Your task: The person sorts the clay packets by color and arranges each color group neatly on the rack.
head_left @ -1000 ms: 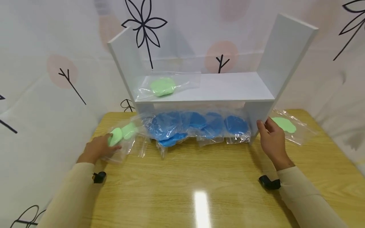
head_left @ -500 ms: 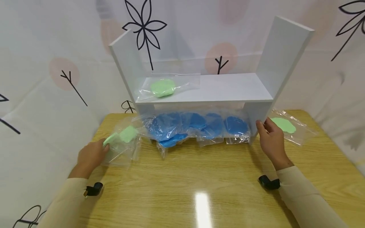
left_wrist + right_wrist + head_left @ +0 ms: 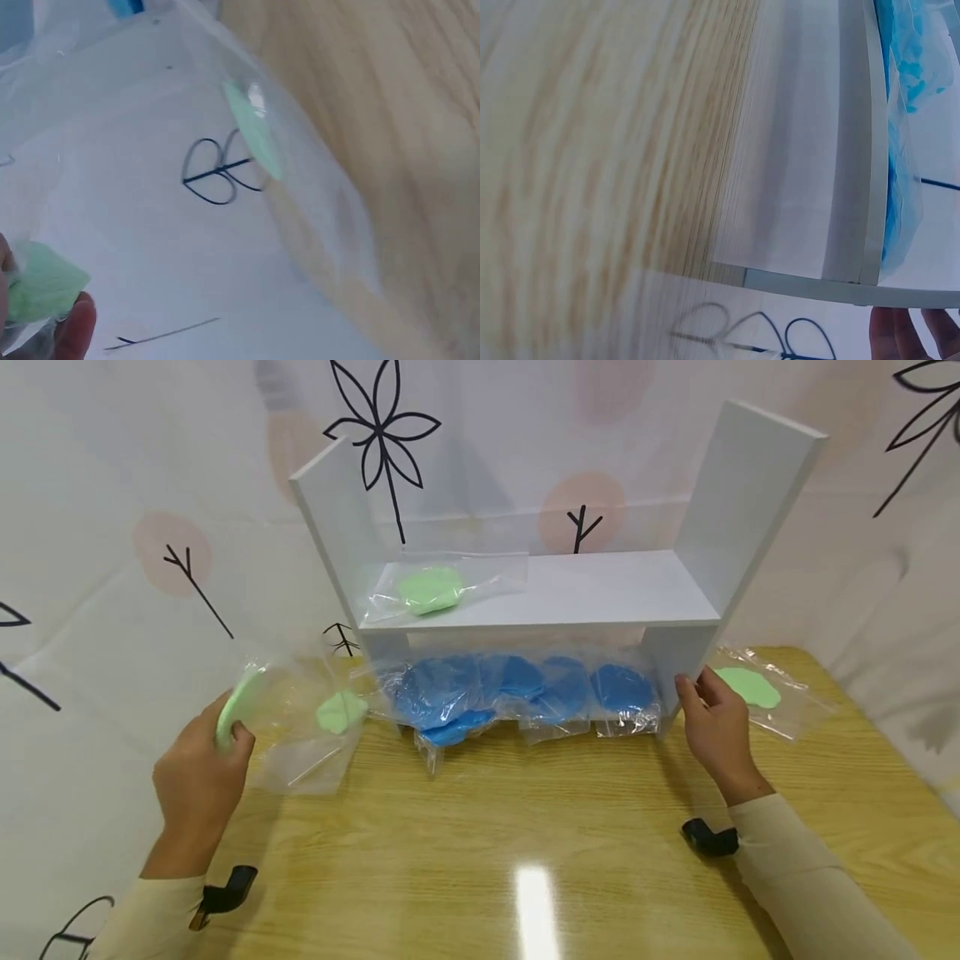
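My left hand (image 3: 202,777) pinches a clear plastic bag with a flat light-green piece (image 3: 240,703) inside, raised at the table's left edge. In the left wrist view, thumb and fingers close on that green piece (image 3: 46,289). Just right of it, another bagged light-green piece (image 3: 341,712) lies by the shelf's left end. With my right hand (image 3: 716,735) I grip the right side panel of a white shelf (image 3: 585,589), low on its front edge. The right wrist view has the fingers (image 3: 896,334) against the panel's outer face.
Several bagged blue pieces (image 3: 622,687) fill the lower shelf level. A bagged green piece (image 3: 431,591) rests on the upper board, left side. One more green piece (image 3: 750,687) in a bag lies right of the shelf on the wooden table (image 3: 450,852). Patterned cloth (image 3: 487,460) hangs behind.
My left hand has drawn left and towards me, lifting the bagged green piece and tilting it on edge. The other green piece beside it shifted slightly. My right hand stays on the panel.
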Available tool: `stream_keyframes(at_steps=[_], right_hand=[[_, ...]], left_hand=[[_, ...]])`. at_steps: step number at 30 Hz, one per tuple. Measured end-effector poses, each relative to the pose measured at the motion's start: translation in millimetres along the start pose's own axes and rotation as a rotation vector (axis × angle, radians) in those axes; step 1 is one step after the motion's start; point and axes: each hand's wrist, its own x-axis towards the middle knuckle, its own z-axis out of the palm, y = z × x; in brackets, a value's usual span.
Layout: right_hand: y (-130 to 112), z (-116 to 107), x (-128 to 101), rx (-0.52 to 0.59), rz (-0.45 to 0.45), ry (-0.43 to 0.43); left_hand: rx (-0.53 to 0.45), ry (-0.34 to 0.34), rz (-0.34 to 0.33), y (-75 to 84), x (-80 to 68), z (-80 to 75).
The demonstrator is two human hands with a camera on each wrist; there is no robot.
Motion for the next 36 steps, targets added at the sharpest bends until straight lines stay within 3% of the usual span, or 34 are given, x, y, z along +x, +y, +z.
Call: stream_keyframes(at_steps=[4,8,12,19,25,30,36], right_hand=[[1.1,0.1,1.3,-0.003,0.007,-0.006],[3.3,0.6,1.7,0.003,0.031,-0.009],[4.0,1.5,3.4,0.002,0.038,-0.006],[4.5,-1.8,2.5,-0.006,0.05,0.006],[7.7,-0.1,1.6,-0.001,0.042,0.007],[8.2,5.2,2.2,0.028,0.032,0.007],[6.6,9.9,0.0,0.044,0.02,-0.011]], left_hand=[[-0.032,0.195,0.108,18.4,6.1,-7.7],[-0.094,0.388,0.224,50.0,18.8,-14.6],[-0.201,0.499,0.323,90.9,38.0,-19.5],[-0.355,0.536,0.431,152.9,75.2,-11.3],[-0.362,0.497,0.467,189.9,107.2,-0.7],[-0.311,0.434,0.475,208.4,132.9,17.5],[-0.255,0.376,0.423,221.4,154.5,44.6]])
